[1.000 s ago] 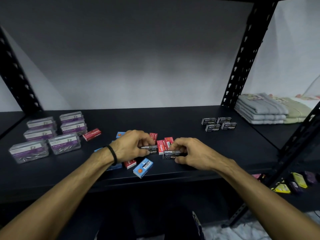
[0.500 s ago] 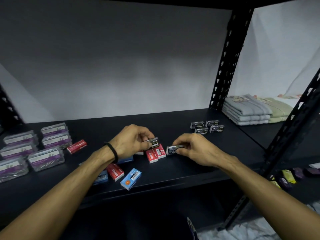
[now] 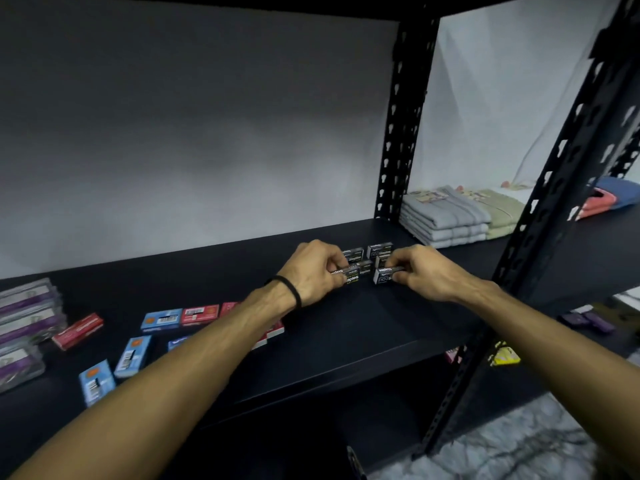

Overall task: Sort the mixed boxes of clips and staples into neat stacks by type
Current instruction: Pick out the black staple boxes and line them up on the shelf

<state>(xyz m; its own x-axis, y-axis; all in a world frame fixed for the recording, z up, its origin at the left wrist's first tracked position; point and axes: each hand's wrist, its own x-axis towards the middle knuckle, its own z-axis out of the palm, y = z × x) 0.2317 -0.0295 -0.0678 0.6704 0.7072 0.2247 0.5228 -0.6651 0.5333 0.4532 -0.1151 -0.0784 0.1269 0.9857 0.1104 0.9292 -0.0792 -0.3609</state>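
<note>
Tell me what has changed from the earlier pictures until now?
Both hands carried their black staple boxes rightward: the left hand and right hand now hold them at the black staple group. The red boxes, blue boxes and clip cases stayed.

Showing two bare forearms, sleeveless to the frame's near edge.
Wearing a thin black band (image 3: 289, 289) around the left wrist; wearing nothing on the right.

You have bare shelf (image 3: 363, 317) near and right of the black staple boxes (image 3: 379, 251). Left, scattered blue boxes (image 3: 133, 351) and red boxes (image 3: 78, 331) crowd the path (clip cases (image 3: 29, 318) beyond); the upright post (image 3: 398, 140) blocks far right.
</note>
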